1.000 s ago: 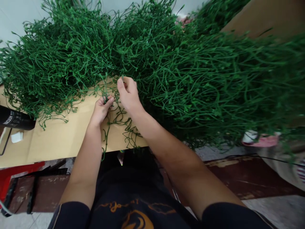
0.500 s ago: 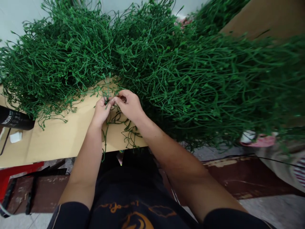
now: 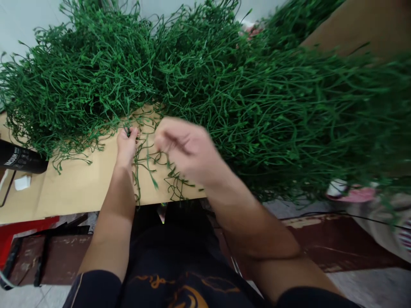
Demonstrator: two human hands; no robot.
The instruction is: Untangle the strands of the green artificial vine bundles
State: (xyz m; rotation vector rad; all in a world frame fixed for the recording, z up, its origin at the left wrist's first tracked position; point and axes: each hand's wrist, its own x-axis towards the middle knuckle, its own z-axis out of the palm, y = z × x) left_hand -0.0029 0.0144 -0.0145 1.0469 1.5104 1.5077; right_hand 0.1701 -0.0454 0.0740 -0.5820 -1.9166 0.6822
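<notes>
My left hand [image 3: 127, 140] is closed in a pinch on green artificial plant stems, just in front of the big heap of green stems [image 3: 109, 72]. To its right, my right hand [image 3: 188, 149] is raised over the cardboard, fingers curled and smeared by motion. What its fingers hold, if anything, I cannot make out. Between the hands a single green stem [image 3: 150, 167] stands out, blurred, its tip pointing toward me. Several loose dark green stems [image 3: 176, 186] lie on the cardboard sheet [image 3: 77, 184] beneath the hands.
A black vacuum bottle [image 3: 22, 158] lies at the left, with a small white piece [image 3: 22, 183] near it. The heap spreads along the far side and to the right. A cardboard flap [image 3: 362, 30] rises at upper right. Below it are a white cup [image 3: 337, 187] and a pink item [image 3: 359, 193].
My hands were together at the fingertips and are now apart. The left hand has shifted slightly left with its stems; the right has pulled back toward me and to the right.
</notes>
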